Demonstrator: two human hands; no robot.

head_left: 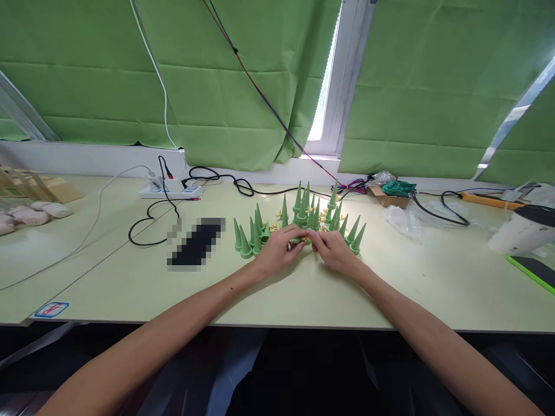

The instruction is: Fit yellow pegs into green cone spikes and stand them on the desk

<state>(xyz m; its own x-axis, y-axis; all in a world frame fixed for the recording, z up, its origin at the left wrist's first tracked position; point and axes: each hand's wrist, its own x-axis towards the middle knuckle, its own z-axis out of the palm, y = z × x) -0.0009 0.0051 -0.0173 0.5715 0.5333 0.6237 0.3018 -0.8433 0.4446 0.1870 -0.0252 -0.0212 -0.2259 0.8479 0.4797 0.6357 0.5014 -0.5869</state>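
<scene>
Your left hand (pixel 277 248) pinches a tapered green plastic cone (pixel 297 239), while the thumb and index finger of your right hand (pixel 336 251) pinch a small brass-coloured fitting (pixel 306 238) close beside it; whether the two parts are joined cannot be told. The step in hand appears to be fitting the pair together, so the next move likely calls for a steady left grip and careful right-fingertip alignment. Just beyond your hands stand upright green cones (pixel 245 247) with loose brass-coloured fittings (pixel 273 228) among them, on the pale yellow-green tabletop (pixel 173 300).
</scene>
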